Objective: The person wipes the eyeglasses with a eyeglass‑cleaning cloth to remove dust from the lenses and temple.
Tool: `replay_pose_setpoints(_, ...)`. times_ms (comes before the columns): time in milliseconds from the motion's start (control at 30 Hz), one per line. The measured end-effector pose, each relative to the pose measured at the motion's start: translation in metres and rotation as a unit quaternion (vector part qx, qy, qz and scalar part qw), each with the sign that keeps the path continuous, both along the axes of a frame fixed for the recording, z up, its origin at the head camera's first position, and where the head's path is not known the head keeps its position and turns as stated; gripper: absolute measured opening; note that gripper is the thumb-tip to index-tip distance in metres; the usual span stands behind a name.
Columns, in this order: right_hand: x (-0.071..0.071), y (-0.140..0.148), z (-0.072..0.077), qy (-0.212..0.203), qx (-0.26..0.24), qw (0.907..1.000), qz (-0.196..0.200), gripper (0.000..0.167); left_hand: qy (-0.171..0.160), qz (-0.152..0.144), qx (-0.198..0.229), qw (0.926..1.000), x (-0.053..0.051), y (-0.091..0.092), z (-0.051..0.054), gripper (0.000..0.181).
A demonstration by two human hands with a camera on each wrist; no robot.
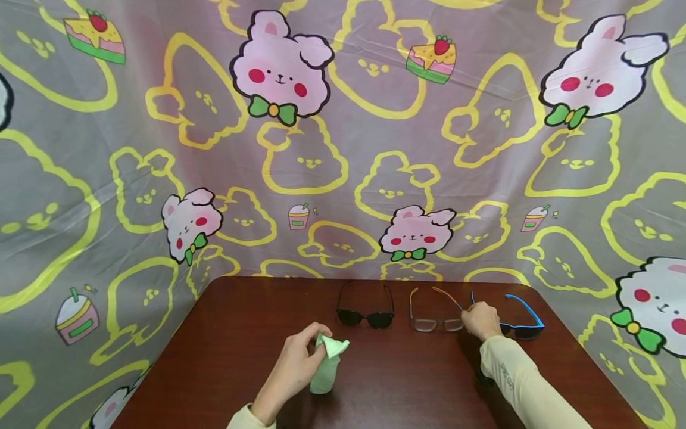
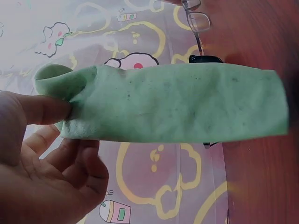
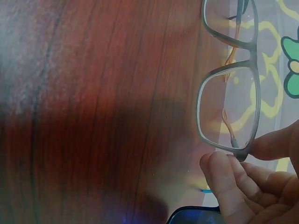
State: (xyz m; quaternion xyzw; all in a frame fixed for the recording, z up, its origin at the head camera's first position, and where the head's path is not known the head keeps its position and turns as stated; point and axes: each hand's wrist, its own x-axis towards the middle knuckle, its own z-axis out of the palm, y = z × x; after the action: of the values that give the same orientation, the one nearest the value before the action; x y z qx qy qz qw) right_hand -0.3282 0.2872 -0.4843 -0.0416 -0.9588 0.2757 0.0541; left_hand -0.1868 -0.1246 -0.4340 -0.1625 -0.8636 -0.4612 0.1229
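Note:
A light green cloth (image 1: pixel 324 374) hangs from my left hand (image 1: pixel 296 360), its upper end pinched between thumb and fingers. In the left wrist view the cloth (image 2: pixel 177 102) spans sideways as a folded strip, its top corner curled over. At the right, my right hand (image 1: pixel 482 320) pinches the outer corner of a pair of clear eyeglasses (image 1: pixel 436 325) with grey rims and orange temple tips. The right wrist view shows thumb and fingers at that corner of the eyeglasses (image 3: pixel 256 88), with the temples unfolded behind the lenses.
Black sunglasses (image 1: pixel 365 319) lie left of the eyeglasses, temples toward the back. Blue-framed sunglasses (image 1: pixel 527 329) lie at the right, partly behind my right hand. The brown wooden table (image 1: pixel 225 333) meets a cartoon-print curtain (image 1: pixel 343 179) at the back and sides.

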Motion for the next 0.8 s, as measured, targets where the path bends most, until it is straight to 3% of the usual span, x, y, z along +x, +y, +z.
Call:
replay_pose_setpoints(200, 0.001, -0.002, 0.001, -0.009, -0.003, 0.9999, 0.004, 0.036, -0.002, -0.003, 0.026, 0.9996, 0.0, 0.0, 0.001, 0.023)
replay_pose_setpoints(433, 0.003, -0.002, 0.004, 0.015, 0.036, 0.999, 0.023, 0.035, -0.021, -0.004, 0.033, 0.9992, 0.0, 0.0, 0.003, 0.024)
replay_pose_setpoints(633, 0.006, -0.019, 0.016, 0.108, 0.106, 0.9871, 0.052, 0.03, -0.005, 0.003, 0.019, 0.9998, 0.0, 0.0, 0.004, 0.027)
replay_pose_setpoints(800, 0.007, -0.051, 0.029, 0.178, 0.116, 0.9737, 0.083, 0.021, 0.002, 0.009, 0.008, 0.9999, 0.0, 0.0, 0.004, 0.027)
